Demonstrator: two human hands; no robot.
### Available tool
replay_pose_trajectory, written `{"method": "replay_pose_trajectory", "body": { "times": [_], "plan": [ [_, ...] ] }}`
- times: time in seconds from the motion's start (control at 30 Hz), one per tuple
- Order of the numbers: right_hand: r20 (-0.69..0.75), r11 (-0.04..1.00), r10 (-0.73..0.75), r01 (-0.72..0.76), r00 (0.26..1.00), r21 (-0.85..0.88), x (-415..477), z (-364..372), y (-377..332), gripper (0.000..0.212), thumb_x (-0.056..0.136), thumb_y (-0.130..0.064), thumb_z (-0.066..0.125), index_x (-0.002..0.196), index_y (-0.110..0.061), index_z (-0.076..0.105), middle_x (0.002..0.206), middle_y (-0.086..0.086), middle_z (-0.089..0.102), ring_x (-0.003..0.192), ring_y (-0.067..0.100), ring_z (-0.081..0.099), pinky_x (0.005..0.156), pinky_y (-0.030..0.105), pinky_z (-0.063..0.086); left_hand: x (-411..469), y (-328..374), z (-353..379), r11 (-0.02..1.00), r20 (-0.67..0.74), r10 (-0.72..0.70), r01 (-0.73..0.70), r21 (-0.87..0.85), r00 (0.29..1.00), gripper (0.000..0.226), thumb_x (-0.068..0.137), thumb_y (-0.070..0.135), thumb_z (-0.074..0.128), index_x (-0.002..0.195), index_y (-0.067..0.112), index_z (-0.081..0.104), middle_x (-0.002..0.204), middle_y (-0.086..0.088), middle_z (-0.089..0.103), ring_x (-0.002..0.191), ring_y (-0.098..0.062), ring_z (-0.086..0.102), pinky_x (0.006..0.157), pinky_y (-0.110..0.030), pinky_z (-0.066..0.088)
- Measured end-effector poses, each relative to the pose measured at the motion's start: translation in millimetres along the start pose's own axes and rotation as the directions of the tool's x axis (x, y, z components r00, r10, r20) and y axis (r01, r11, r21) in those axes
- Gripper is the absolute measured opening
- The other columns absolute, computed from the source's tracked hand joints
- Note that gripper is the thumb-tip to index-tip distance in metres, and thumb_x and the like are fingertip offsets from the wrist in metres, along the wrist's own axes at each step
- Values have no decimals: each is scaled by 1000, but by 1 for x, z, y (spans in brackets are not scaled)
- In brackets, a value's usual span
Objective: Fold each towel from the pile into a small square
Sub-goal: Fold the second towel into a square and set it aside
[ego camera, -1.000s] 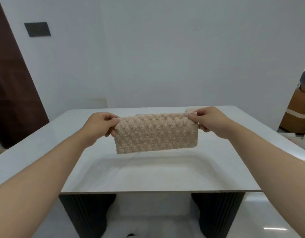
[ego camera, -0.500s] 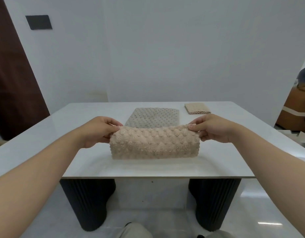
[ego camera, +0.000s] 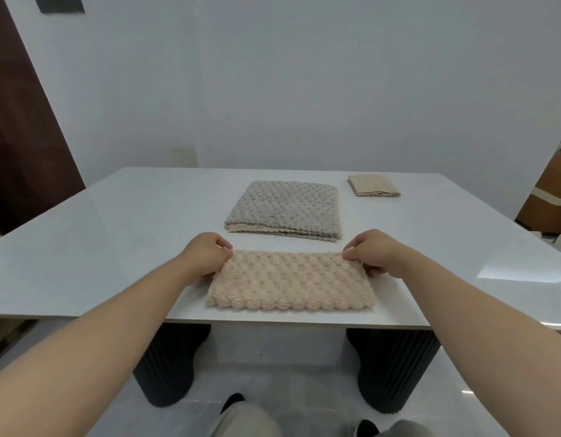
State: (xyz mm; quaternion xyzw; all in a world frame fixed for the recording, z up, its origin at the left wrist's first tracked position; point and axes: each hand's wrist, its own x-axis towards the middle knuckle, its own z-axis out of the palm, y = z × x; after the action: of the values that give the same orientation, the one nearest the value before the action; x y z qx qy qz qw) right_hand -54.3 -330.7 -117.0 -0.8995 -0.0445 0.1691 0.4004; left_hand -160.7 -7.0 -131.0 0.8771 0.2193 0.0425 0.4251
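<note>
A beige bobbled towel (ego camera: pixel 288 285) lies flat on the white table (ego camera: pixel 115 231), folded into a long band. It sits just on the person's side of the pile (ego camera: pixel 285 209), parted from it by a narrow strip of bare top, and its long edges run roughly in line with the pile's near edge. The left hand (ego camera: pixel 206 258) holds the band's corner nearest the pile's left end; the grip is closed on the cloth, thumb on top and fingers curled underneath. The right hand (ego camera: pixel 372 252) has the corner nearest the pile's right end, its grip a pinch of thumb and forefinger on the edge with the other fingers tucked below. The pile itself is a grey dotted towel laid over a beige one, whose edge shows along the side toward the person. Off the pile's far right corner, well apart from it, sits a small folded beige towel (ego camera: pixel 374 185), roughly square and several layers thick. Below the table, nearer the person than the pile, stand two dark ribbed legs
</note>
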Motion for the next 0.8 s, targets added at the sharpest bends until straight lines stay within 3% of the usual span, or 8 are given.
{"method": "replay_pose_trajectory", "body": {
  "times": [0.13,0.23,0.3,0.37,0.47,0.53,0.63,0.8],
  "plan": [
    [-146,975,-134,104,980,-198,11,7,-3,16,93,-22,64,106,-13,69,86,2,66,73,18,61,58,26,47,11,3,4,972,-45,106,-93,218,993,15,97,18,52,108,21,62,112,-4,65,96,-22,63,74,-31,50],
    [-235,919,-197,96,952,-382,8,13,-6,35,97,-34,60,126,-15,58,110,7,66,92,21,62,73,33,49,8,7,9,917,-74,126,-88,388,989,25,99,21,50,124,18,56,122,-8,61,103,-26,62,86,-37,52],
    [-353,858,-301,90,886,-506,0,20,-9,43,101,-39,52,137,-15,51,127,11,60,112,29,57,88,41,50,-2,14,17,845,-162,217,-102,524,963,36,102,26,47,136,15,49,133,-10,54,116,-30,56,94,-41,48],
    [-393,830,-438,195,808,-523,-13,36,-17,43,104,-38,45,139,-14,52,134,11,58,122,31,53,97,45,47,-20,28,32,813,-200,360,-202,546,911,42,103,27,44,144,15,46,144,-10,48,128,-30,48,104,-43,40],
    [-263,754,-581,388,770,-530,-31,70,-30,38,106,-33,36,128,-12,59,130,7,60,123,29,53,100,45,45,-46,51,62,789,-106,480,-375,487,871,43,105,25,40,146,13,44,151,-6,44,139,-26,39,113,-41,33],
    [-122,676,-607,429,785,-599,-33,89,-31,42,107,-31,31,136,-12,54,144,6,52,139,29,41,109,45,38,-51,57,84,769,-14,474,-405,495,881,46,106,27,35,149,11,41,156,-7,39,146,-28,33,118,-42,29],
    [7,695,-485,391,874,-604,-32,99,-21,52,109,-36,21,157,-18,29,168,1,20,156,23,10,123,47,15,-48,48,103,781,70,350,-332,530,934,55,107,33,22,159,13,24,168,-8,17,155,-30,11,126,-46,13],
    [20,673,-446,350,895,-651,-26,108,2,60,107,-46,11,162,-23,14,170,-5,9,156,18,3,126,43,3,-45,25,110,705,111,310,-307,639,944,60,107,42,11,162,19,9,170,0,4,157,-22,0,127,-44,3]
  ]
}}
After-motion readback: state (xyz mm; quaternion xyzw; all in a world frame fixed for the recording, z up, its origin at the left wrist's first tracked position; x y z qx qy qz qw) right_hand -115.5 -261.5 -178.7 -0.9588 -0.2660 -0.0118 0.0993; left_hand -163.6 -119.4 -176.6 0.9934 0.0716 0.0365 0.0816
